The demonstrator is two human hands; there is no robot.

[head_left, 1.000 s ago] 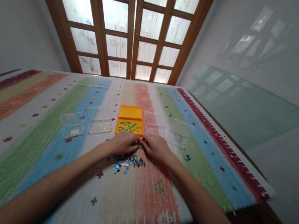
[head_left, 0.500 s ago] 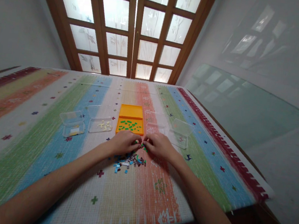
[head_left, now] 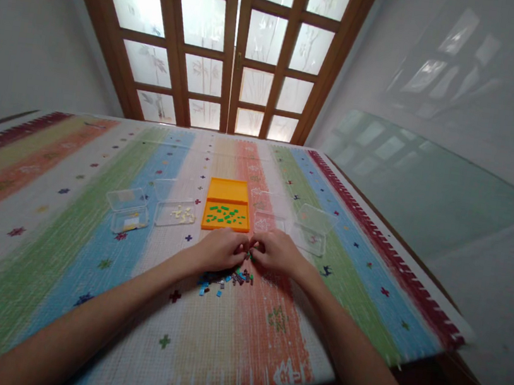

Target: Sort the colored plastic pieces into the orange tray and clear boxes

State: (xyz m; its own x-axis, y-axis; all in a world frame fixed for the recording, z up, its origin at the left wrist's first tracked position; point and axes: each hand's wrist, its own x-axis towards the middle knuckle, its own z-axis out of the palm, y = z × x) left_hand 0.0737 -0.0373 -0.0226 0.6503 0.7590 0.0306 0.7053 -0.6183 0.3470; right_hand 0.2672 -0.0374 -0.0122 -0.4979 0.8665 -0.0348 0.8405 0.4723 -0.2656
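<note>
My left hand (head_left: 224,250) and my right hand (head_left: 276,251) meet fingertip to fingertip just in front of the orange box. Both are closed in a pinch. A small green toy brick (head_left: 250,256) shows at the right fingertips; whatever the left fingers grip is mostly hidden. Below the hands lies a loose pile of small toy bricks (head_left: 241,277), dark, grey, blue and green, partly covered by my left hand. Behind them the orange box (head_left: 229,188) stands with its lid folded back, and several green bricks (head_left: 221,214) are spread inside it.
To the left, one clear box (head_left: 162,220) holds pale yellow pieces (head_left: 182,214); another clear box (head_left: 115,223) holds a few white and yellow ones. Two more clear open boxes (head_left: 323,246) stand to the right. A striped cloth (head_left: 215,352) covers the table.
Both hands stay pinched together and have shifted slightly right in the view. My left hand now covers more of the brick pile. The whole view has moved a little.
</note>
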